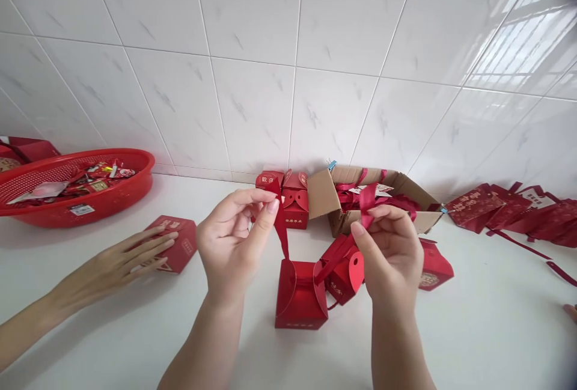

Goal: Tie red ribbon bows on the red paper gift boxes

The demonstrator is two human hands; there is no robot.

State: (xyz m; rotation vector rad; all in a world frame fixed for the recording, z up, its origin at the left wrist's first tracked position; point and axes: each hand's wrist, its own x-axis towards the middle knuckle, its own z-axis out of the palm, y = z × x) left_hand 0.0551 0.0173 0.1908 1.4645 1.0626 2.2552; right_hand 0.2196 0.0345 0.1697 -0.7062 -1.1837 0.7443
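My left hand [238, 234] pinches one end of a red ribbon [280, 231] between thumb and fingertips. In my right hand [392, 246] the ribbon's other end is pinched the same way. Both ends rise in a V from a small red gift box [301, 300] that stands upright on the table below and between my hands. The ribbon passes into the top of this box, between its curved flaps. Right behind it lies another red box [345, 276], tilted and partly covered by the ribbon.
A co-worker's hand [135, 252] rests on a red box [183, 246] at left. Behind it stands a red basket [85, 210] of wrapped sweets. A cardboard box [383, 225] holds ribbons near the tiled wall. Red tags [518, 210] lie right; a red box [435, 267] sits beside my right hand.
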